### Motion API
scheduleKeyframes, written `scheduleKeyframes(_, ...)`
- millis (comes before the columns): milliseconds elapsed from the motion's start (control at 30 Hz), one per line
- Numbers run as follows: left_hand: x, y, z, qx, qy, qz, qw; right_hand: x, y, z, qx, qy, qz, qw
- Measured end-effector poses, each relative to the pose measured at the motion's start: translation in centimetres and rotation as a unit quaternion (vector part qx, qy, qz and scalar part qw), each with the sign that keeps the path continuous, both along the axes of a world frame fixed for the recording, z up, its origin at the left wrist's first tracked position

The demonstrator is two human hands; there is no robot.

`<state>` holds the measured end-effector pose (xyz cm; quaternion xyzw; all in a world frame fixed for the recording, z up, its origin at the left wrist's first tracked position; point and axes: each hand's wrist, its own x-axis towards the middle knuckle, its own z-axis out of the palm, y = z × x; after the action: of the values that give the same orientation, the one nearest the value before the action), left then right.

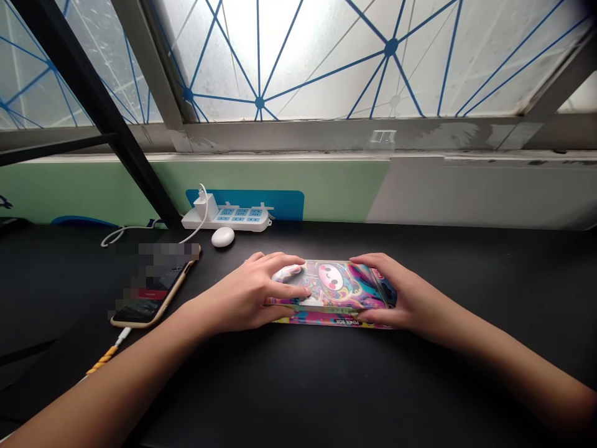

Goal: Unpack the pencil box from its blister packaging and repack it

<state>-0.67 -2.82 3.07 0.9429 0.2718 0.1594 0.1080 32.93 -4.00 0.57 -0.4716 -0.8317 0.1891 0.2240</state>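
Note:
A colourful pencil box (pixel 332 280) with a cartoon face on its lid lies on the black tabletop, its printed front edge towards me. My left hand (pixel 265 289) grips its left end, fingers laid over the lid and thumb against the front side. Around the right end, my right hand (pixel 389 289) is closed, with fingertips at the back edge and the thumb on the front. The lid looks shut, and what is inside is hidden.
Left of my left hand lies a phone (pixel 156 292) with a charging cable (pixel 105 359). Behind stand a white power strip (pixel 237 218) with a plugged-in charger (pixel 206 205), and a small white rounded case (pixel 222 237). A black slanted post (pixel 107 124) rises at the left.

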Motion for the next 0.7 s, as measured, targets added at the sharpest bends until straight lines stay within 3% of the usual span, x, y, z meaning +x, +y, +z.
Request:
scheduleKeyframes(167,0.03,0.01,-0.10,-0.006,-0.006,0.008,1.000,0.15,0.08,-0.20,0.013,-0.005,0.008,1.000)
scheduleKeyframes(467,0.28,0.10,-0.08,0.010,0.062,0.031,0.998,0.25,0.23,-0.53,0.017,-0.015,0.010,1.000)
scheduleKeyframes(700,-0.49,0.46,-0.28,-0.013,0.054,0.079,0.995,0.16,0.17,-0.46,0.039,-0.029,0.001,0.999)
